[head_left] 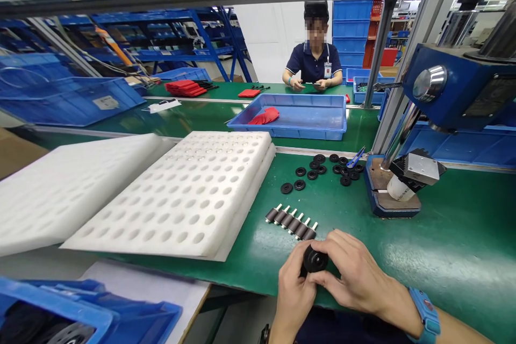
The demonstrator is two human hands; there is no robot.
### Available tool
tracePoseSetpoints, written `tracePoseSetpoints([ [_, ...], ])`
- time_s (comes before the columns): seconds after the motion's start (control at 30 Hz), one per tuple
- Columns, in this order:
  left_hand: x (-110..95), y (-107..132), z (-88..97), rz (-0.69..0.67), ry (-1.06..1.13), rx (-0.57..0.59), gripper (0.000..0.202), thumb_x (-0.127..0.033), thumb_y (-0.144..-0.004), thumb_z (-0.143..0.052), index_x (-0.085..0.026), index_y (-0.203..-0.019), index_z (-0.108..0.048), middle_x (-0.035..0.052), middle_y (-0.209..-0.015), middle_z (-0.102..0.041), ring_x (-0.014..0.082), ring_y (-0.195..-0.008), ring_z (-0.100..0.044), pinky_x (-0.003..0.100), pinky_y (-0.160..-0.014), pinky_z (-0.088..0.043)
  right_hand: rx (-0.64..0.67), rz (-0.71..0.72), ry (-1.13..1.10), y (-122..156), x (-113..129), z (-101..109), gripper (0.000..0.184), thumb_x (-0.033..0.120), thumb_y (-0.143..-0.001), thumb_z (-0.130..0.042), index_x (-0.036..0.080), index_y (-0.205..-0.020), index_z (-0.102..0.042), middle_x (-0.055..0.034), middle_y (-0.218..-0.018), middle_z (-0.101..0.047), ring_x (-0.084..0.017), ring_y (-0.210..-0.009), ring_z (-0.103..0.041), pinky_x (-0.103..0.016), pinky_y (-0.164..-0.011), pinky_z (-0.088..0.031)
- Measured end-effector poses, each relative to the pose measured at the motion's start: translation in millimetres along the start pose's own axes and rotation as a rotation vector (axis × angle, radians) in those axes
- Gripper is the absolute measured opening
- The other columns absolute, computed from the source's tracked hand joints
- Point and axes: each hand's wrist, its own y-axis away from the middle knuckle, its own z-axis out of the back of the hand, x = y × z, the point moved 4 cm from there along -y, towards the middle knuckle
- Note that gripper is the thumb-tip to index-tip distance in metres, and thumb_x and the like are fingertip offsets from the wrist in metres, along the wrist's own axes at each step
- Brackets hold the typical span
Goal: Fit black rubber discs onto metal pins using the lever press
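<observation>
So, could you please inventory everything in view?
Glossy workbench: one, green, centre
Round part: one, black, bottom centre
Cylinders: six, brown with white shafts, centre
Ridged discs: about fourteen, black, behind cylinders
Hand tool: one, blue, by discs
Metal press: one, blue, right
Foam slabs: several, white, left
Plastic bins: several, blue, around bench
Soft pieces: several, red, back
Racks: several, blue, back left
Person: one, navy shirt, opposite
Left hand: one, bare, on part
Right hand: one, bare, on part
</observation>
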Motion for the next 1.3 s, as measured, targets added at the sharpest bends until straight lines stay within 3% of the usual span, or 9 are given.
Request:
tracePoseSetpoints([
  [0.23, -1, -1, 0.1, 0.010, -0.008, 0.018, 0.024, -0.019, -0.086, -0.054, -0.019, -0.106, -0.067, 0.0071, -0.099, -0.076, 0.0221, -0.081, -0.072, 0.031, -0.069, -0.058, 0.011, -0.027, 0.001, 1, -3, -1, 0.033, 0.031, -0.096, -0.063, 0.019, -0.124, -0.049, -0.0063, -0.095, -0.062, -0.022, -0.082, -0.054, -0.034, -0.067, -0.040],
  [0.57, -5, -3, -0.1, -0.009, 0.005, 0.023, 0.020, -0.027, -0.092, -0.055, -0.019, -0.105, -0.067, 0.0073, -0.094, -0.074, 0.0218, -0.078, -0.071, 0.031, -0.068, -0.058, 0.011, -0.064, -0.040, 0, -5, 1, 0.028, 0.031, -0.097, -0.062, 0.019, -0.120, -0.052, -0.0054, -0.092, -0.062, -0.021, -0.081, -0.054, -0.033, -0.067, -0.040],
  [0.73, -7, -4, 0.7, -0.021, -0.040, -0.011, 0.014, -0.022, -0.093, -0.057, -0.019, -0.101, -0.069, 0.0055, -0.085, -0.071, 0.0194, -0.074, -0.069, 0.028, -0.065, -0.057, 0.088, -0.288, -0.248, -4, -17, 12, 0.024, 0.028, -0.092, -0.068, 0.021, -0.112, -0.058, -0.0004, -0.090, -0.060, -0.017, -0.079, -0.053, -0.030, -0.070, -0.042],
  [0.87, -7, -2, 0.7, -0.073, -0.087, -0.054, 0.018, -0.021, -0.093, -0.058, -0.017, -0.108, -0.069, 0.0076, -0.087, -0.071, 0.0200, -0.075, -0.069, 0.028, -0.064, -0.058, 0.198, -0.462, -0.438, -3, -30, 14, 0.022, 0.035, -0.092, -0.069, 0.021, -0.107, -0.061, 0.0044, -0.078, -0.056, -0.012, -0.067, -0.046, -0.025, -0.061, -0.036],
  [1.17, -13, -2, -1.3, -0.129, -0.153, -0.021, 0.019, -0.019, -0.095, -0.054, -0.018, -0.109, -0.067, 0.0085, -0.090, -0.072, 0.0211, -0.077, -0.071, 0.028, -0.065, -0.057, 0.254, -0.614, -0.886, 7, -56, -7, 0.051, 0.057, -0.078, -0.081, 0.017, -0.102, -0.060, 0.0025, -0.083, -0.057, -0.011, -0.073, -0.047, -0.025, -0.068, -0.039],
  [1.3, -12, -4, -2.8, -0.124, -0.151, 0.002, 0.021, -0.017, -0.095, -0.052, -0.018, -0.109, -0.066, 0.0083, -0.086, -0.071, 0.0209, -0.073, -0.070, 0.029, -0.063, -0.056, 0.275, -0.641, -0.897, 7, -58, -7, 0.056, 0.060, -0.073, -0.083, 0.017, -0.101, -0.060, 0.0029, -0.082, -0.056, -0.011, -0.073, -0.048, -0.024, -0.067, -0.039],
])
